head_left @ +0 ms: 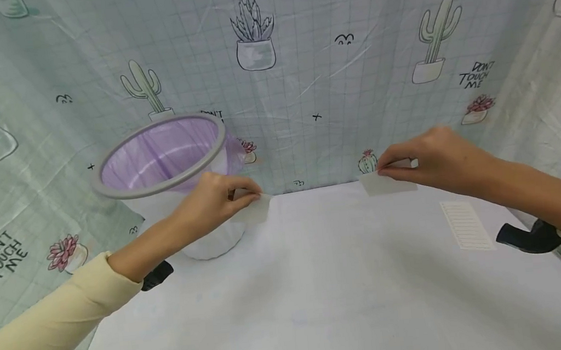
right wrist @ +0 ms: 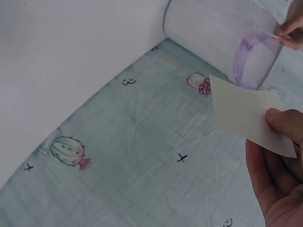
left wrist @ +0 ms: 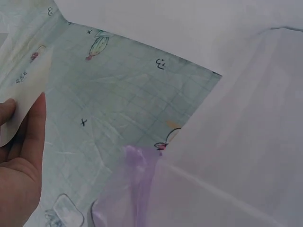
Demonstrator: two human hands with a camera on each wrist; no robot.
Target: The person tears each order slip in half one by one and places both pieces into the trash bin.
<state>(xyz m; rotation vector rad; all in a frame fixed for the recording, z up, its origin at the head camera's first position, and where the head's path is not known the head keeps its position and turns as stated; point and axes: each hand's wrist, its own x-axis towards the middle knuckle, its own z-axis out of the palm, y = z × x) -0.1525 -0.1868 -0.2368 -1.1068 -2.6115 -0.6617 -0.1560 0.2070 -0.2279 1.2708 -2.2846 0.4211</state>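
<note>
On the left, the bin is standing on the tabletop, its inside bottom hiding from view. Beside it, the left hand is pinching a pale paper piece, whose lower edge is perhaps blending into the white; the left wrist view is cutting both off. Now the right hand is pinching another piece: holding both apart seems the step, any next move calling for light, steady fingers. Farther right, a lined slip is lying flat.

Left paper piece: pale, thin, pinched in the left hand near the bin. Right paper piece: pale, slightly curved, pinched in the right hand above the worktop.
</note>
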